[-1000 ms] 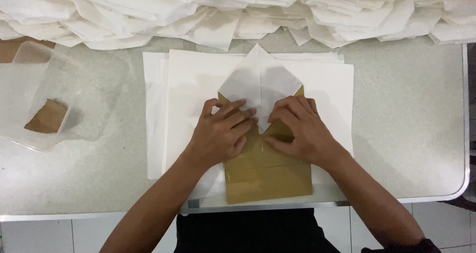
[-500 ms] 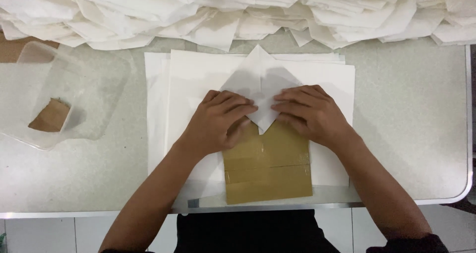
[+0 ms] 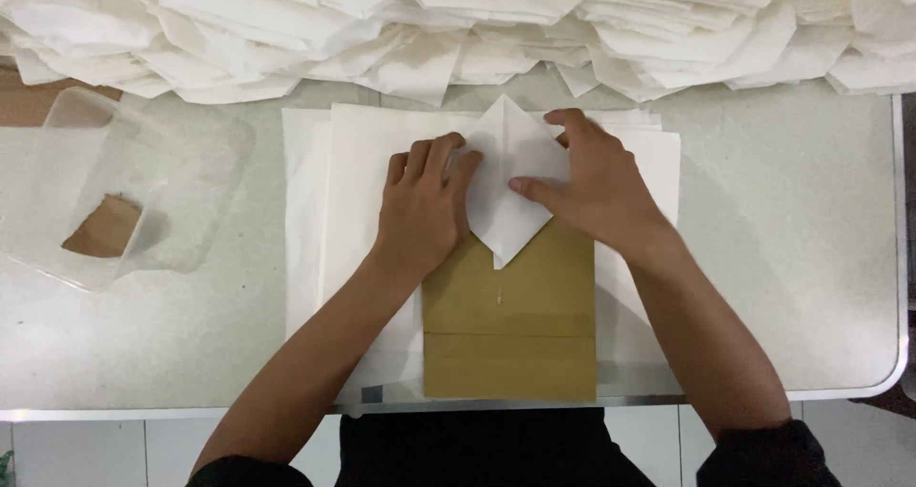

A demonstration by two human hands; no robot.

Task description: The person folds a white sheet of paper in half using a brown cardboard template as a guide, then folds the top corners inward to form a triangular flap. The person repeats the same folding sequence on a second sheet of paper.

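Two bare hands press a folded white paper flat on a brown template at a pale table.

The left hand [image 3: 420, 210] lies palm down on the left half of the folded white paper [image 3: 510, 186], fingers together, pinning it without gripping. The right hand [image 3: 592, 186] is spread flat over the right half, thumb pointing inward, also pressing and not clasping. The paper's point hangs over the top edge of the brown cardboard template [image 3: 510, 320], which sits on a stack of white sheets [image 3: 334, 220] at the table's [image 3: 792, 258] near edge. A heap of folded white papers [image 3: 458, 20] runs along the far side. A clear plastic tub [image 3: 95, 191] holding a brown scrap stands well to the left. Compared with half a second ago, both hands have slid farther up and apart, and the paper's lower point now shows between them.
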